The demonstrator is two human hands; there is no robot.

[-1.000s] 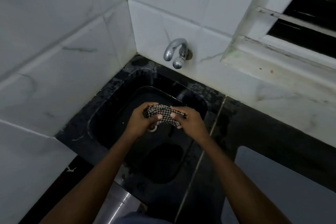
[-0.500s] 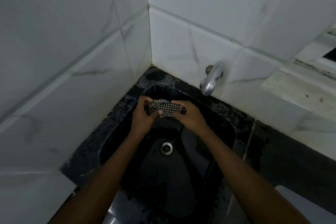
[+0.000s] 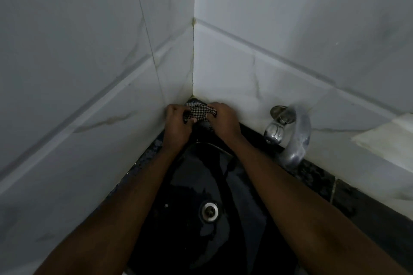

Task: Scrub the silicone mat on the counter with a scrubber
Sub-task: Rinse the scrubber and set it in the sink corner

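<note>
A: How many hands does the person have at work?
B: Two. The left hand (image 3: 176, 126) and the right hand (image 3: 224, 121) meet in the corner of the tiled walls, over the far rim of the one black sink (image 3: 201, 176).
A: And the scrubber?
B: One checkered scrubber (image 3: 200, 113), bunched up between them. The left fingers (image 3: 173, 110) curl round its left end and the right fingers (image 3: 215, 106) pinch its right end.
A: What else?
B: One drain (image 3: 209, 211) in the basin, one chrome tap (image 3: 292, 138) on the right wall, and the dark surface (image 3: 368, 219) below it.
</note>
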